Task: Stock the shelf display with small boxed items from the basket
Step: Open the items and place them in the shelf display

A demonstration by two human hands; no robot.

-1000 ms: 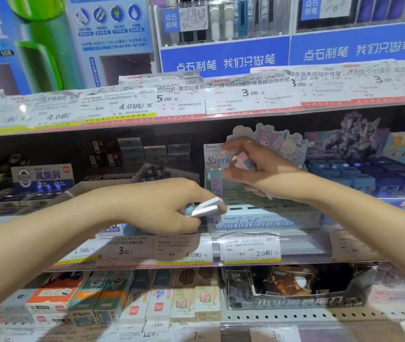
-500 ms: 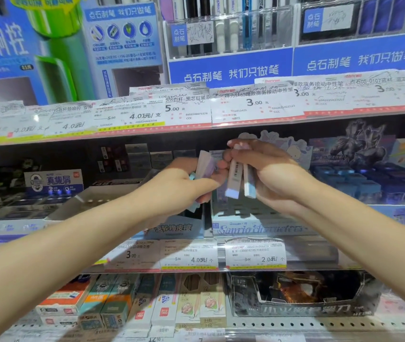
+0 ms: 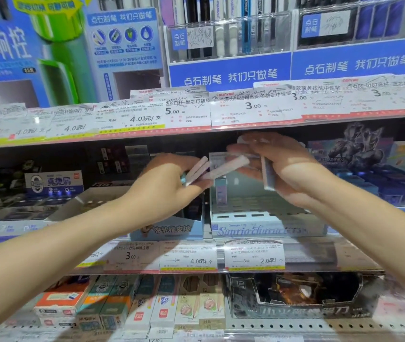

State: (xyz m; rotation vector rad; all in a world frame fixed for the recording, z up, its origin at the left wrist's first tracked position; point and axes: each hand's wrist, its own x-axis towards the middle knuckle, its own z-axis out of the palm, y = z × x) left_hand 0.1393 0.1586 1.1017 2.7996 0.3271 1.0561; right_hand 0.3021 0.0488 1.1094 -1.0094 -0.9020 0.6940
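We face a crowded stationery shelf (image 3: 245, 265); our left hand (image 3: 164, 191) and right hand (image 3: 292, 169) each pinch blurred pale slim boxes (image 3: 221, 169).

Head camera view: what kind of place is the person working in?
Most likely the stationery aisle of a shop. Paper price tags line the shelf edges, pens stand in clear racks above, and boxed pencils sit on the lowest shelf.

Both forearms bare; the left hand (image 3: 164, 183) and right hand (image 3: 292, 169) seemingly ringless, though blurred.
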